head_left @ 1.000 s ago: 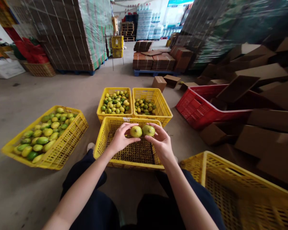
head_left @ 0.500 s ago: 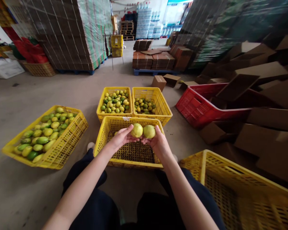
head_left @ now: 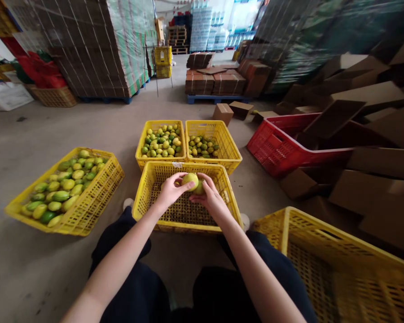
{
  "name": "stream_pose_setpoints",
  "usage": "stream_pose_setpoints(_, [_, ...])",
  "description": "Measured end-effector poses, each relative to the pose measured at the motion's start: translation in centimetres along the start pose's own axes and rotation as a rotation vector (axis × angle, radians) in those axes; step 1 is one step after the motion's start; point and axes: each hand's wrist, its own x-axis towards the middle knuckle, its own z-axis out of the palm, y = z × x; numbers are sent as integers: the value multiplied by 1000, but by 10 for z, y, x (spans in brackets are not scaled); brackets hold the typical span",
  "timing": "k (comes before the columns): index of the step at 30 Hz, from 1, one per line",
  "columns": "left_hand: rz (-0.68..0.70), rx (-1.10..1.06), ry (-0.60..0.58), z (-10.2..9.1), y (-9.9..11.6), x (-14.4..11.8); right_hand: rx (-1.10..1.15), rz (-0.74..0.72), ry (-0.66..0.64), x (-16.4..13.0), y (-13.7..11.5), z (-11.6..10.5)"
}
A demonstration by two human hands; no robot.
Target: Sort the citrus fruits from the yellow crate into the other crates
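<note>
My left hand (head_left: 172,191) is closed round a yellow-green lemon (head_left: 190,181), thumb across its front. Close beside it, my right hand (head_left: 211,197) grips a second, greener lemon (head_left: 199,188), partly hidden behind the first one and my fingers. Both hands are over the near yellow crate (head_left: 188,228), whose slotted floor shows beneath them. Just beyond stand two more yellow crates: the left one (head_left: 142,158) is well filled with green and yellow lemons (head_left: 162,141), the right one (head_left: 229,143) holds a lower layer of them (head_left: 202,147).
At left, a tilted yellow crate (head_left: 97,202) is full of larger green-yellow fruit. A big yellow crate (head_left: 350,242) stands near my right leg. Further right are a red crate (head_left: 272,150) and piled cardboard boxes (head_left: 373,179). Stacked flat cartons (head_left: 215,83) sit on a blue pallet ahead.
The two lemons, held side by side before, now overlap, the left one in front. My right hand has moved left and turned, its fingers now over the top of its lemon.
</note>
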Motion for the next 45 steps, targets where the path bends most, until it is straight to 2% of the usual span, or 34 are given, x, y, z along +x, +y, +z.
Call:
stream_pose_setpoints(6, [126, 120, 71, 6, -7, -3, 56, 122, -14, 8, 12, 6])
stream_pose_setpoints(8, [154, 146, 56, 7, -6, -4, 57, 147, -34, 9, 12, 6])
stream_pose_setpoints(14, [97, -12, -222, -3, 4, -2, 142, 167, -97, 3, 1, 5])
stream_pose_setpoints(20, [199, 305, -376, -16, 12, -7, 213, 144, -210, -9, -19, 7])
stream_pose_setpoints(23, [211, 389, -356, -11, 12, -11, 154, 137, -255, -12, -22, 6])
stream_pose_setpoints(30, [187, 374, -248, -6, 16, -8, 145, 157, -335, -11, -18, 1])
stream_pose_setpoints(33, [240, 358, -141, -5, 13, -6, 165, 173, -351, -9, -24, -3])
stream_pose_setpoints(36, [256, 306, 6, -4, 9, -2, 140, 132, -298, -6, -31, -8])
stream_pose_setpoints(38, [225, 207, 79, -6, 9, 1, 97, 69, -189, -4, -33, -11])
stream_pose_setpoints(40, [177, 70, 83, -10, 10, 3, 9, -55, -24, -2, -34, -13])
stream_pose_setpoints(42, [156, -61, 38, -14, 13, 4, -150, -230, 135, -1, -33, -14])
stream_pose_setpoints(45, [209, -164, -4, -16, 17, 2, -380, -454, 240, -2, -30, -11])
